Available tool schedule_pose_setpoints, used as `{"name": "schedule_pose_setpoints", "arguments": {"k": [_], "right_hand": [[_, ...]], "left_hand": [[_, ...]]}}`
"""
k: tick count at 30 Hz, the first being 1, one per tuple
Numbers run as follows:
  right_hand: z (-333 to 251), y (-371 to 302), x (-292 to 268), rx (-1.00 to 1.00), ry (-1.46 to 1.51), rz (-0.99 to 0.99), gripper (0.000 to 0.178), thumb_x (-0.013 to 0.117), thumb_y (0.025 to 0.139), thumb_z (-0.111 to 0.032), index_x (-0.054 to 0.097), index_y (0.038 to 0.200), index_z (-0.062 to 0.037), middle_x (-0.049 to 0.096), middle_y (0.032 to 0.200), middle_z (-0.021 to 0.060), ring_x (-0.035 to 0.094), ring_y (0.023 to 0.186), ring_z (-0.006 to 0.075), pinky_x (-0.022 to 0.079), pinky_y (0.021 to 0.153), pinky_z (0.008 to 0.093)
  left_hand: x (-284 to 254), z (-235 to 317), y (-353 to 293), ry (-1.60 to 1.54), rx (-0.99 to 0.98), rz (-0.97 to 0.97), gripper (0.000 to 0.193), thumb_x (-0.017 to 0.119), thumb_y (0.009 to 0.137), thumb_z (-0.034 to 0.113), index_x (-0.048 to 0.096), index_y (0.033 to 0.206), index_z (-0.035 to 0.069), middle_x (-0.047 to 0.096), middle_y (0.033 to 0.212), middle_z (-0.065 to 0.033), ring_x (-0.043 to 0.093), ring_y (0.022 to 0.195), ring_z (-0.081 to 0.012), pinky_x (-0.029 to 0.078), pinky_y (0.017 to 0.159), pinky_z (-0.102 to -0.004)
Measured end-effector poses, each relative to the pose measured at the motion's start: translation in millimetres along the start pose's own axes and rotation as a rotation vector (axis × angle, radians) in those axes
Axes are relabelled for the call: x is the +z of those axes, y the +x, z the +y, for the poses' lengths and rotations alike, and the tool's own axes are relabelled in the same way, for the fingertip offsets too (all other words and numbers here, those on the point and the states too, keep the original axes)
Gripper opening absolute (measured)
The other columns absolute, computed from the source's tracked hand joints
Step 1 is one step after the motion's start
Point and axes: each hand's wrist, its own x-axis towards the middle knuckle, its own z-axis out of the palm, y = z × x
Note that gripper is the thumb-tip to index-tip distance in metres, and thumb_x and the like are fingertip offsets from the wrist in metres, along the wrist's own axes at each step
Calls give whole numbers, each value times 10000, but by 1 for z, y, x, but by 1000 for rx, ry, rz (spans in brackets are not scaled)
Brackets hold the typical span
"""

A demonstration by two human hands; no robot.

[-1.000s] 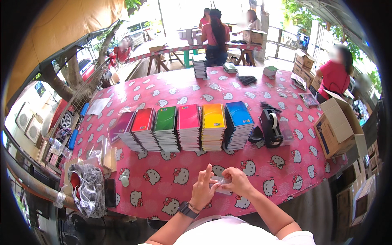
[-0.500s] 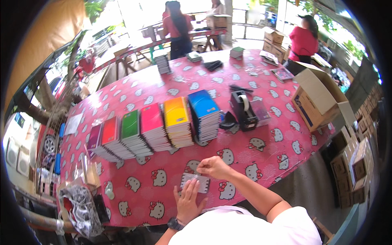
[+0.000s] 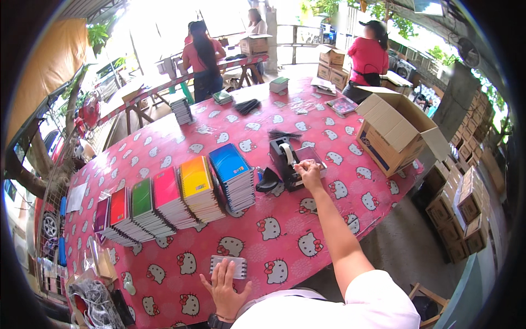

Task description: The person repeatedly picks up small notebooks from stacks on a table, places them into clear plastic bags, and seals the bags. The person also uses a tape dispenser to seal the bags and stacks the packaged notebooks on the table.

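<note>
My left hand [image 3: 224, 288] lies flat with fingers spread, its fingertips resting on a small white spiral-bound notepad [image 3: 236, 267] at the table's near edge. Out ahead, my right arm reaches to a black tape dispenser [image 3: 287, 178] holding a pale roll of tape [image 3: 287, 154]. Beside that roll my right hand [image 3: 310, 172] has its fingers pinched together; what they hold, if anything, is too small to make out. A row of spiral notebook stacks stands left of the dispenser, the nearest to it being a blue stack [image 3: 231, 170].
The pink patterned table cover [image 3: 339, 219] bears a clear plastic box [image 3: 315, 155] behind the dispenser. An open cardboard box [image 3: 389, 134] stands at the right edge. A bag of scraps [image 3: 96, 304] sits lower left. Several people are by the far tables.
My right hand has moved from above the notepad forward and right to the tape dispenser. My left hand stays on the notepad. The whole view has shifted.
</note>
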Motion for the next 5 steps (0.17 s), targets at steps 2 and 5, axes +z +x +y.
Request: {"name": "schedule_pose_setpoints", "arguments": {"k": [2, 5], "right_hand": [[-27, -23, -17, 152, 370, -103, 198, 678, 833, -251, 664, 817, -54, 627, 788, 38, 550, 732, 144, 440, 649, 323], [38, -54, -4, 607, 416, -221, 199, 669, 860, -270, 663, 847, -72, 633, 718, 19, 552, 628, 122, 443, 580, 273]], "left_hand": [[0, -3, -6, 5, -25, -3, 764, 695, 686, 440, 451, 1334, 115, 414, 1406, -52, 335, 1309, -248, 38, 1103, -552], [-1, 4, 0, -24, -9, -18, 787, 692, 696, 429, 412, 1363, 121, 396, 1421, -52, 321, 1320, -253, 48, 1101, -557]]}}
